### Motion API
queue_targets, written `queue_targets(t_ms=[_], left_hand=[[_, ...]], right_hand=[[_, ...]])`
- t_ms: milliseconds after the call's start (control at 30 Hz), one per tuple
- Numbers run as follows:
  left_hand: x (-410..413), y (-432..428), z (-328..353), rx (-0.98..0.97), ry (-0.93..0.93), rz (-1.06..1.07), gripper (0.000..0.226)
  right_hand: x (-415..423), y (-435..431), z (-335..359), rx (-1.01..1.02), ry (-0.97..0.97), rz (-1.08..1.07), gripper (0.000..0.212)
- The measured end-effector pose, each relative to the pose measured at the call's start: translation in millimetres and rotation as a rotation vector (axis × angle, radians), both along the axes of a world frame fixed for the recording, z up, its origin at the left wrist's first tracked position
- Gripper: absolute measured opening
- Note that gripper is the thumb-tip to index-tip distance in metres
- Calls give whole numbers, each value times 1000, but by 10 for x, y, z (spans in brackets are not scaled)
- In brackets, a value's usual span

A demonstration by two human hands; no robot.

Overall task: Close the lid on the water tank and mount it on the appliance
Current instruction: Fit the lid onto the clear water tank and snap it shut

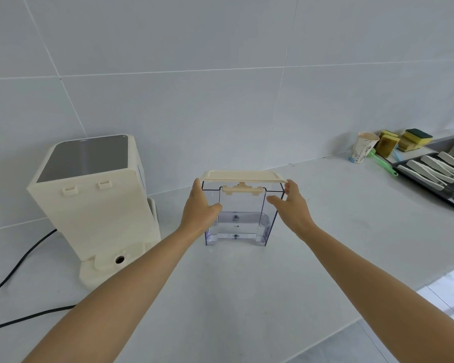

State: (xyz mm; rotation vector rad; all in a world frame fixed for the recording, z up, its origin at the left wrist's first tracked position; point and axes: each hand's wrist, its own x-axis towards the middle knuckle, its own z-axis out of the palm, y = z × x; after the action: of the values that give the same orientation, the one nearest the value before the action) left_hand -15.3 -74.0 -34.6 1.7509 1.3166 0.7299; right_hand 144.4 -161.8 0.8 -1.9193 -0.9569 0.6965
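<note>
stood clear water tank (243, 216) on desk (247, 297) beside appliance (95, 203), cream lid (243, 176) resting on top; left hand (201, 205) and right hand (290, 203) open, flanking tank sides, probably steadying for closing.

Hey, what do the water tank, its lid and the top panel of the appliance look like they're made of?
Water tank: clear, glossy, faintly blue-tinted plastic by the look; the counter shows through its walls.
Lid: opaque cream plastic, matte, with moulded edges.
Appliance: the body is the same matte cream plastic; its top panel is dark and mirror-like, glass or glossy plastic, I can't tell which.
</note>
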Motion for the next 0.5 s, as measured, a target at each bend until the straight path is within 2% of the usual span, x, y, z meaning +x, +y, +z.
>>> queue_targets(t_ms=[267, 500], left_hand=[[-18, -55, -131, -17, 16, 14, 53], [-8, -91, -181, -35, 18, -4, 72]], right_hand=[[-8, -4, -185, -27, -56, -7, 45], [28, 10, -276, -59, -119, 43, 50]])
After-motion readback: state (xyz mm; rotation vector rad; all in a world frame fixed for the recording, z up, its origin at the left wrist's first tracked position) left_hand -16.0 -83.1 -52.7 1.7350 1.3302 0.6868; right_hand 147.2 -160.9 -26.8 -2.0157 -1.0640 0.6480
